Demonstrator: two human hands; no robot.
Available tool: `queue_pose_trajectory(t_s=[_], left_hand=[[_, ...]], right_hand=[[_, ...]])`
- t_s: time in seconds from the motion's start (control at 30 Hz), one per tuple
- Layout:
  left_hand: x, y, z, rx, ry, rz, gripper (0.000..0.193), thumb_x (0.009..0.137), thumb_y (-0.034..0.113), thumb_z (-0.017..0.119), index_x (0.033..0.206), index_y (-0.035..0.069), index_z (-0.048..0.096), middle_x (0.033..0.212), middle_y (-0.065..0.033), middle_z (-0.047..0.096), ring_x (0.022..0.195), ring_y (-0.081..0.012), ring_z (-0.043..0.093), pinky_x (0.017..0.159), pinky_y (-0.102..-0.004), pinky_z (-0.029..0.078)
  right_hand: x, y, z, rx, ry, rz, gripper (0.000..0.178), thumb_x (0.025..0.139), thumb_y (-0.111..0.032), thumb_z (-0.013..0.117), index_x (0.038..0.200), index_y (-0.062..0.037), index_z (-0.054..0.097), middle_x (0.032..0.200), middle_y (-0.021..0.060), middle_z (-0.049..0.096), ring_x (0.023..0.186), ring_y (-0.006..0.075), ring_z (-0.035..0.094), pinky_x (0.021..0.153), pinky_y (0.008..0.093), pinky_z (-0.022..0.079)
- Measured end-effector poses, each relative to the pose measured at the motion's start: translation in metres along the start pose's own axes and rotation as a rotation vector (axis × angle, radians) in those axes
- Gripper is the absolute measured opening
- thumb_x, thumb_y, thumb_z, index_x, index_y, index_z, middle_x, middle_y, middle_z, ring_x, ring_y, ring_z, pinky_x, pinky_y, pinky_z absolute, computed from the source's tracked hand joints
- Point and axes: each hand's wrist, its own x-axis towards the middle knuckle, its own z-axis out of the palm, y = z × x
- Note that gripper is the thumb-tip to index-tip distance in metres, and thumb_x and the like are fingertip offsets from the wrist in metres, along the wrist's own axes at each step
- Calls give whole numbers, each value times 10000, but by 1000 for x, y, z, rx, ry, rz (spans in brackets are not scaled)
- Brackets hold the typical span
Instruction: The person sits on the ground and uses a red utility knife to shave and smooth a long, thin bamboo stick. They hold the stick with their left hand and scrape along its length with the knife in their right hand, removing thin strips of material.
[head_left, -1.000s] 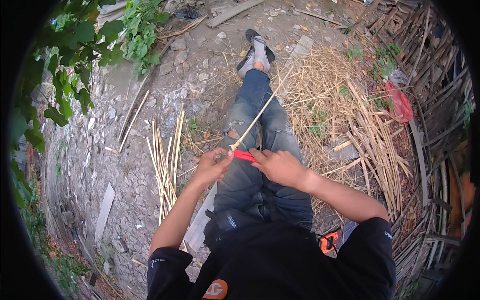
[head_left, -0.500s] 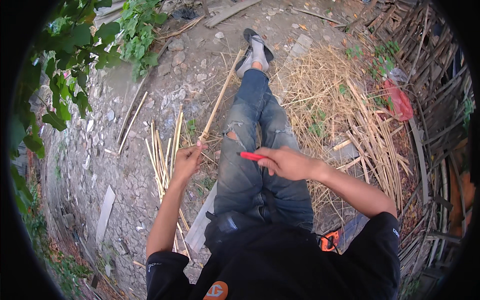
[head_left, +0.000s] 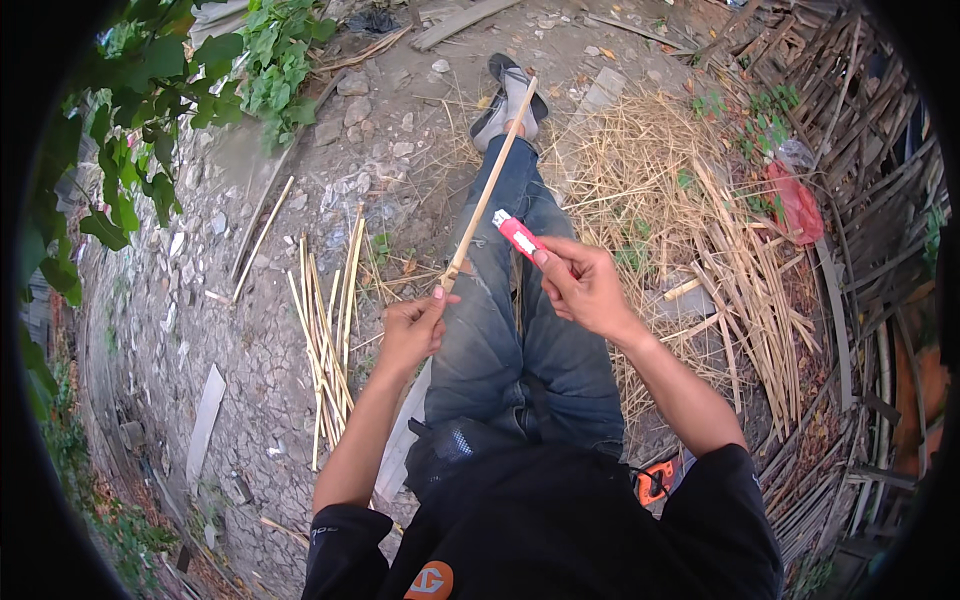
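My left hand pinches the near end of a long bamboo strip. The strip slants up and away over my legs, and its far tip reaches my shoes. A notched or knotted spot shows just above my fingers. In my right hand is a red utility knife with a pale label and a silvery end, which points up and left toward the strip. Knife and strip are apart. Whether a blade is out I cannot tell.
Bamboo strips lie in a bundle on the cracked ground left of my legs. On the right are straw-like shavings and more split strips. An orange-handled tool rests by my right hip. Leafy vines hang at upper left.
My left hand has moved right, swinging the bamboo strip across my legs. My right hand has moved up and right, turning the knife so that its end points farther upward.
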Motion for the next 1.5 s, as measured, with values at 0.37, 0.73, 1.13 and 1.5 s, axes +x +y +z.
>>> queue_pose_trajectory(t_s=[0.37, 0.73, 1.13, 1.5], left_hand=[[-6, 22, 20, -3, -56, -25, 570, 1068, 505, 559, 1215, -29, 695, 602, 38, 409, 467, -58, 349, 447, -256, 273], [-6, 24, 23, -45, -37, -30, 578, 1060, 519, 564, 1208, -24, 698, 591, 38, 421, 457, -58, 365, 438, -251, 279], [-6, 22, 22, -39, -57, -41, 584, 1060, 517, 565, 1226, -29, 687, 595, 37, 414, 465, -61, 368, 444, -254, 286], [-5, 17, 19, -37, -69, -44, 581, 1063, 515, 559, 1224, -28, 690, 592, 33, 411, 462, -67, 370, 443, -255, 290]], right_hand=[[-2, 10, -3, 182, -6, 48, 382, 1111, -240, 538, 1415, -16, 592, 718, -4, 536, 539, 54, 465, 471, 231, 362], [3, 22, -4, 489, -264, 95, 506, 1113, -179, 497, 1584, -49, 366, 929, 31, 508, 653, 71, 379, 583, 232, 342], [1, 23, 7, 313, -36, 74, 285, 1075, -224, 623, 1282, -35, 672, 690, -64, 440, 549, 20, 339, 462, 220, 255], [2, 30, 3, 377, -114, 78, 317, 1085, -157, 572, 1376, -35, 608, 730, -34, 478, 569, 35, 360, 483, 233, 290]])
